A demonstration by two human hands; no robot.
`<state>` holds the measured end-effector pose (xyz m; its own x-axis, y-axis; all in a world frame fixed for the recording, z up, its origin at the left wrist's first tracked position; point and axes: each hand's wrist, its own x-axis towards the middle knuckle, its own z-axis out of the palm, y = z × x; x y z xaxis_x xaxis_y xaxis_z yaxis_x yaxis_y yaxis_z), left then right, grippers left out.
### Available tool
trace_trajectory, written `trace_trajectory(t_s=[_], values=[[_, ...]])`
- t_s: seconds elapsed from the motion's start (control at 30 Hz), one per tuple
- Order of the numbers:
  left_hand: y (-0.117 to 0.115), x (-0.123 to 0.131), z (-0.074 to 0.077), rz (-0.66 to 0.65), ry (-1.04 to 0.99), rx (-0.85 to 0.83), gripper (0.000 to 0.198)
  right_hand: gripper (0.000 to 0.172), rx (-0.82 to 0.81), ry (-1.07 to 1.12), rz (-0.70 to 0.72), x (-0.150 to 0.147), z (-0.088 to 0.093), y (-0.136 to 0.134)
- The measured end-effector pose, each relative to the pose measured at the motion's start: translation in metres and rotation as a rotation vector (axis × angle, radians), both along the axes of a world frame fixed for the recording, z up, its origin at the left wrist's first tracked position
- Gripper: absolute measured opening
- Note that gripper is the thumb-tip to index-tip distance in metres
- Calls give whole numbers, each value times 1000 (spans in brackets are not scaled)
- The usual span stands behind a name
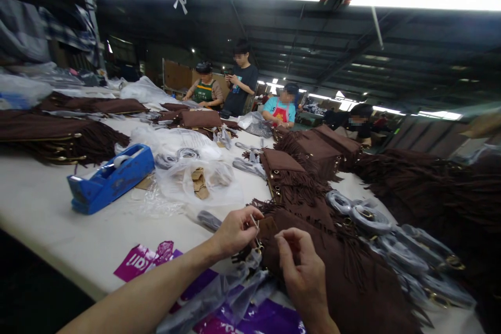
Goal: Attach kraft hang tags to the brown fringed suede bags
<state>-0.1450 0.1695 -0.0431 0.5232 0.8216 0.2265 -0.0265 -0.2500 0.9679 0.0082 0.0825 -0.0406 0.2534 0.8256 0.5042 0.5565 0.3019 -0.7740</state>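
My left hand (235,230) is closed in a pinch on a thin pale string or tag loop at the top corner of a brown fringed suede bag (332,266) lying in front of me. My right hand (303,266) rests on the same bag with its fingers curled and pinched together just right of the left hand; what it pinches is too small to name. A crumpled clear plastic wrapper (235,284) lies under and between both hands.
A blue tape dispenser (111,177) stands on the white table (50,214) to the left. Purple printed bags (148,261) lie near the front edge. More brown fringed bags (297,167) and plastic-wrapped straps (368,216) cover the right. Several people work at the far end.
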Motion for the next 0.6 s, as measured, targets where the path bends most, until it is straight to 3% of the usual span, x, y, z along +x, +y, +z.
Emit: trace_trajectory(t_s=[0.1, 0.23, 0.43, 0.53, 0.6], values=[[-2, -1, 3, 26, 31, 96, 45, 23, -182, 145, 222, -6, 0, -2], [-3, -3, 9, 96, 100, 272, 63, 23, -291, 278, 359, -12, -2, 1], [2, -6, 5, 73, 245, 449, 67, 25, -303, 362, 471, -15, 0, 0], [2, -7, 1, 2, 415, 651, 65, 27, -275, 566, 568, -10, 7, 1], [2, -8, 0, -21, 471, 742, 61, 27, -225, 788, 540, -2, 12, 3]])
